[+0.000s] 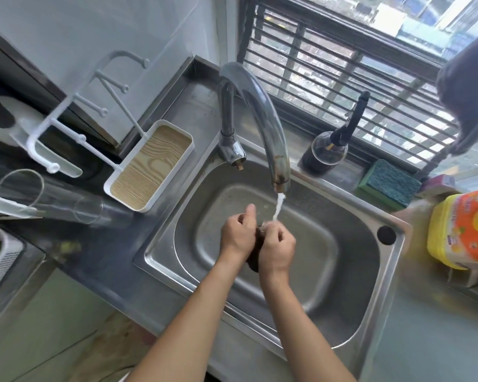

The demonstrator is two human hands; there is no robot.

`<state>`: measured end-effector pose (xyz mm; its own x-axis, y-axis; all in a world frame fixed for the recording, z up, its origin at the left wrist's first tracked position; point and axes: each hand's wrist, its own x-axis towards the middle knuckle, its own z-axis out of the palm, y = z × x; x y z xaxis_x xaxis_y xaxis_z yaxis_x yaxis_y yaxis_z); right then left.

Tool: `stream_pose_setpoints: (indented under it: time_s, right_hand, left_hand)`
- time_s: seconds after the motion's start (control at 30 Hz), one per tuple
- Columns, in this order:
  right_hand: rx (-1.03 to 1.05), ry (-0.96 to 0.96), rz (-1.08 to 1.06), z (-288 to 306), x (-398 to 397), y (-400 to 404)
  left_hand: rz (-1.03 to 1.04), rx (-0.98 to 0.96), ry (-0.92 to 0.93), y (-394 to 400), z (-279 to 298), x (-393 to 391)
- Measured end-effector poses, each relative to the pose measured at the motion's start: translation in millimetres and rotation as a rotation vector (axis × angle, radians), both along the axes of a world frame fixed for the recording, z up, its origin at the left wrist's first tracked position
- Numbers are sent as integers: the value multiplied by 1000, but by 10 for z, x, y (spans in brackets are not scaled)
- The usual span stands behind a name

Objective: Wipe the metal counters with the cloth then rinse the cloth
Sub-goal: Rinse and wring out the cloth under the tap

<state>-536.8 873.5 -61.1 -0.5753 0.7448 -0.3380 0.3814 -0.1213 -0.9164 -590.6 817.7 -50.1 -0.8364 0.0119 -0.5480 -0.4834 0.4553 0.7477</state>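
Both my hands are over the steel sink [370, 299], pressed together around a dark brown cloth [255, 260]. My left hand [238, 235] grips its left side with the thumb up. My right hand [278, 249] grips its right side. Only a dark strip of cloth shows between and below the hands. Water [278, 206] runs from the curved metal tap [262, 111] onto the top of the cloth where the hands meet. The metal counter [425, 340] surrounds the sink.
A white tray with a wood-grain base [152, 166] and a white rack stand left of the sink, with clear glasses [39, 197] beside them. A dark bottle [326, 153], a green sponge [389, 184] and a yellow-orange detergent bottle [464, 230] sit along the right by the window.
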Motion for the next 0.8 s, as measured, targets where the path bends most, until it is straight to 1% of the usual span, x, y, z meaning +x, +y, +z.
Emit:
stream_pose_setpoints:
  time_s: [0.03, 0.07, 0.1, 0.13, 0.17, 0.23, 0.27, 0.3, 0.33, 0.37, 0.4, 0.43, 0.5, 0.57, 0.6, 0.67, 0.7, 0.73, 0.8]
  right_hand:
    - [-2, 57, 76, 44, 45, -64]
    - [23, 83, 133, 66, 60, -85]
    - [65, 68, 147, 90, 31, -68]
    - [103, 19, 106, 65, -23, -12]
    - [118, -53, 19, 49, -81, 67]
    - [60, -129, -161, 10, -185, 249]
    - [25, -137, -204, -12, -214, 317]
    - [-12, -131, -221, -22, -234, 367]
    - [-57, -106, -229, -24, -232, 392]
    - [-114, -66, -229, 6, -214, 381]
    - [-175, -31, -213, 23, -172, 353]
    - [-223, -6, -180, 39, -114, 305]
    - [-241, 24, -56, 55, 22, 158]
    - [-136, 46, 39, 51, 119, -29]
    - [-56, 25, 42, 52, 123, -89]
    - [118, -81, -28, 24, 57, -66]
    - [165, -122, -72, 24, -6, 8]
    - [176, -154, -93, 0, -67, 100]
    - [79, -215, -105, -57, -184, 269]
  left_hand:
    - [89, 0, -11, -27, -55, -28]
    - [135, 14, -31, -47, -76, -31]
    - [117, 41, -40, -56, -91, -2]
    - [55, 89, -18, -47, -81, 54]
    - [-30, 137, 22, -29, -68, 119]
    - [-210, 159, 142, -7, -29, 217]
    - [-251, 144, 206, -2, -45, 230]
    - [-232, 141, 265, 2, -69, 223]
    - [-132, 167, 270, 3, -61, 197]
    - [19, 233, 211, -1, -56, 159]
    - [163, 317, 107, 5, -60, 110]
    - [263, 404, -17, 21, -72, 70]
    - [339, 488, -185, 70, -94, 27]
    - [302, 493, -272, 95, -111, 39]
    - [246, 452, -261, 104, -84, 66]
    - [111, 396, -171, 133, -29, 135]
    - [67, 396, -120, 145, -14, 170]
    - [38, 406, -99, 150, 16, 201]
    - [-21, 433, -90, 120, 36, 219]
